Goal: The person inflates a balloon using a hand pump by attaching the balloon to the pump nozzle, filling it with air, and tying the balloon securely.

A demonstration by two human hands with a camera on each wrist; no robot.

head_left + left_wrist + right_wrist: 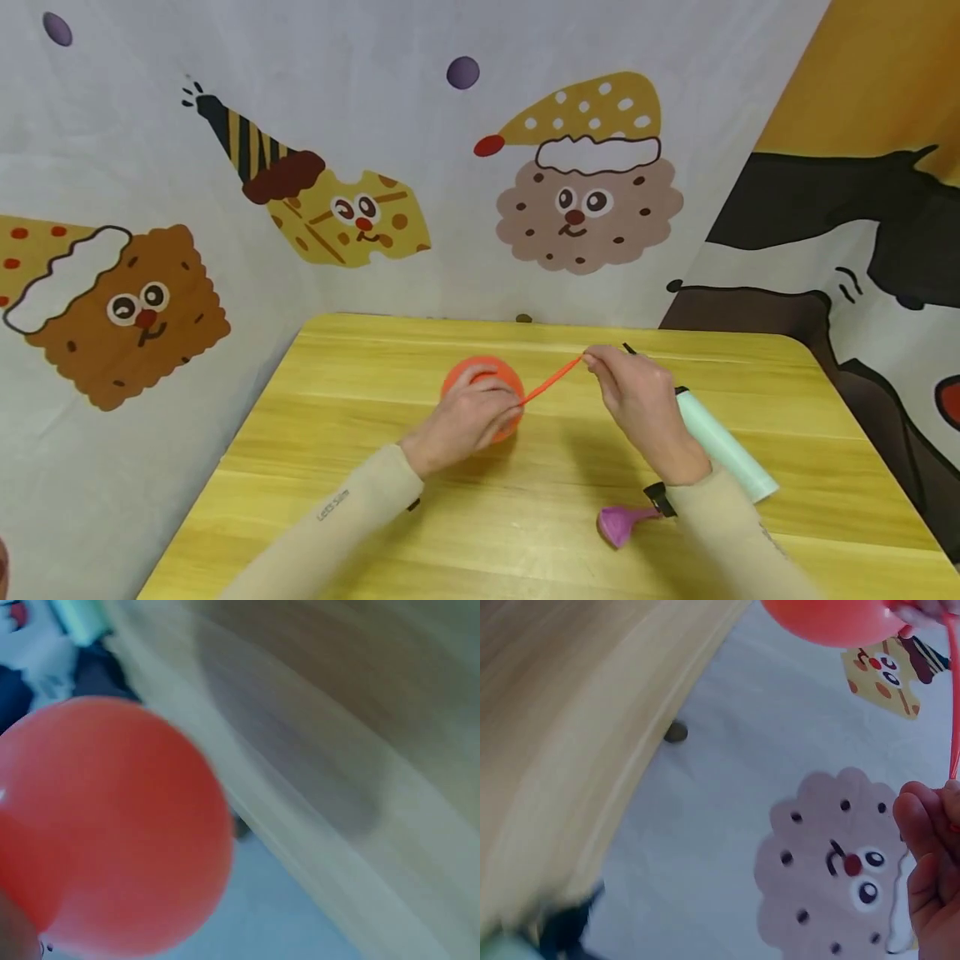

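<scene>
An inflated orange-red balloon [480,367] is under my left hand [468,414], whose fingers pinch it where its neck begins. Much of the balloon is hidden by that hand in the head view; its round body [127,825] fills the left of the left wrist view. From there the balloon's neck [553,380] runs stretched and thin, up and to the right. My right hand [637,400] pinches the neck's far end between thumb and fingertips. The right wrist view shows those fingertips [919,817] closed on the pulled strip.
A pale green cylinder with a black end [726,446], perhaps a pump, lies beside my right wrist. Nearer me is a limp purple balloon [617,525]. The wooden table [360,392] backs onto a cartoon-printed cloth [457,208].
</scene>
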